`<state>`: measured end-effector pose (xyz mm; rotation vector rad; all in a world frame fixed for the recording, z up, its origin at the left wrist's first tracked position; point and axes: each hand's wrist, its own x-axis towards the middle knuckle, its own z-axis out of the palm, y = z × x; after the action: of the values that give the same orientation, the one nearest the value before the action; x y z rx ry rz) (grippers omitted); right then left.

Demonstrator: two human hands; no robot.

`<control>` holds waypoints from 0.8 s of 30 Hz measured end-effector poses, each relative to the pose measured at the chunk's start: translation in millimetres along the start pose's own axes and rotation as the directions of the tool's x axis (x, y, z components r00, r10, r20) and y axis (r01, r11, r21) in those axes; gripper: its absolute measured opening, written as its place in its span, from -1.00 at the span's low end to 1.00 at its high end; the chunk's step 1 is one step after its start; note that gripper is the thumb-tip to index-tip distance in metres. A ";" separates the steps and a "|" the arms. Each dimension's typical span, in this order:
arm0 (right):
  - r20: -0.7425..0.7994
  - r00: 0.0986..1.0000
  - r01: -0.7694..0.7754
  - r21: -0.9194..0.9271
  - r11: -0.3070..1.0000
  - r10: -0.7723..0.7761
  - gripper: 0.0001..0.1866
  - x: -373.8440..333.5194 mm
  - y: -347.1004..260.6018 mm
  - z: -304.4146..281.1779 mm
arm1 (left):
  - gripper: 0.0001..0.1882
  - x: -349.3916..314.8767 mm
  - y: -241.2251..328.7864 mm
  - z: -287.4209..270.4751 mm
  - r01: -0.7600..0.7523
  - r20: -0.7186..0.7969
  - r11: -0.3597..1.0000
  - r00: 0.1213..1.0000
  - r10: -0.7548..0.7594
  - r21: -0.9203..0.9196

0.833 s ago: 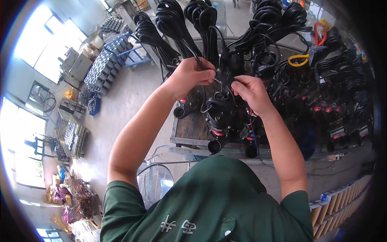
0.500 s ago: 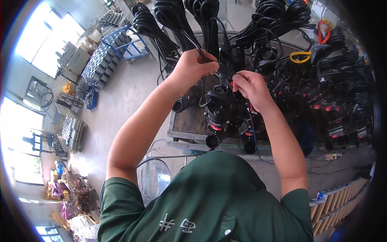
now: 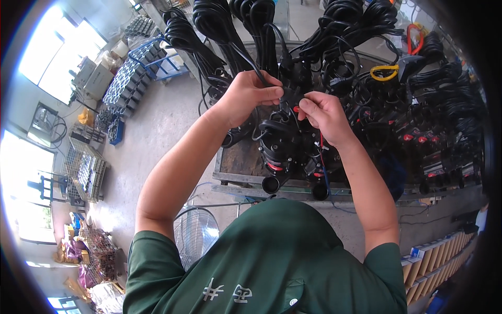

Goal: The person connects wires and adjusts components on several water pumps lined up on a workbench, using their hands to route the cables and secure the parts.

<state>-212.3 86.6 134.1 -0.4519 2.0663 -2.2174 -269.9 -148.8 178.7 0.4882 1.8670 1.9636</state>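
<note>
My left hand (image 3: 253, 98) is closed round a black power cable, its thumb and fingers pinching near the black plug (image 3: 290, 97) at the cable's end. Facing it, a short gap away, my right hand (image 3: 325, 116) pinches a small lead with a red end (image 3: 296, 109). A red and blue wire (image 3: 325, 166) hangs down below that hand. Under both hands stands a black pump (image 3: 276, 142) with a round outlet towards me. What exactly sits between my right fingertips is partly hidden.
More black pumps crowd the metal-edged bench (image 3: 246, 179), with coiled black cables (image 3: 215, 23) along its far side. A yellow handle (image 3: 384, 73) and a red handle (image 3: 415, 39) lie to the right. A fan (image 3: 196, 233) stands lower left, a blue cart (image 3: 166, 65) farther off.
The view has shifted slightly, moving the bench a little left and down. My hands keep their grips; the black plug now shows more clearly between them.
</note>
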 end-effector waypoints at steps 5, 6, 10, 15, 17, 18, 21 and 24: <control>-0.023 0.997 0.070 -0.087 0.994 -0.072 -0.75 3.8 -6.6 -2.5 | -0.76 1.1 -12.5 2.8 0.035 0.018 0.985 0.999 -0.033 -0.171; -0.018 0.997 0.078 -0.102 0.992 -0.081 -0.75 3.8 -7.4 -3.0 | -0.75 0.9 -15.0 3.1 0.040 0.019 0.982 0.999 -0.037 -0.186; 0.133 0.975 -0.141 -0.251 0.958 0.178 -0.76 -4.4 5.9 -5.6 | -0.75 -7.6 -27.8 19.2 -0.031 -0.071 0.998 0.997 0.034 0.048; 0.040 0.994 -0.100 -0.057 0.993 0.102 -0.56 -7.4 16.0 -12.7 | -0.80 -60.7 -79.1 52.3 -0.218 -0.497 0.968 0.831 0.250 0.123; -0.025 0.994 -0.106 0.063 0.992 0.108 -0.51 -9.5 14.0 -9.1 | -0.91 -97.6 -137.5 37.9 -0.323 -0.353 0.746 0.726 0.590 0.583; -0.012 0.996 -0.092 0.045 0.995 0.092 -0.49 -8.4 16.2 -8.1 | -0.85 -111.4 -155.6 36.4 -0.421 -0.161 0.546 0.668 0.727 0.724; 0.046 0.997 -0.058 0.008 0.998 0.057 -0.47 -5.5 19.2 -5.4 | -0.81 -147.9 -217.5 43.7 -0.448 0.165 0.491 0.840 0.517 0.747; 0.041 0.997 -0.061 -0.013 0.998 0.062 -0.50 -7.1 18.6 -9.2 | -0.79 -141.7 -258.5 62.1 -0.473 0.329 0.379 0.862 0.385 0.795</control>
<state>-210.7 95.6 114.2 -0.4261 2.0456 -2.1439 -106.3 -155.8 -74.1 1.4639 2.7889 0.9727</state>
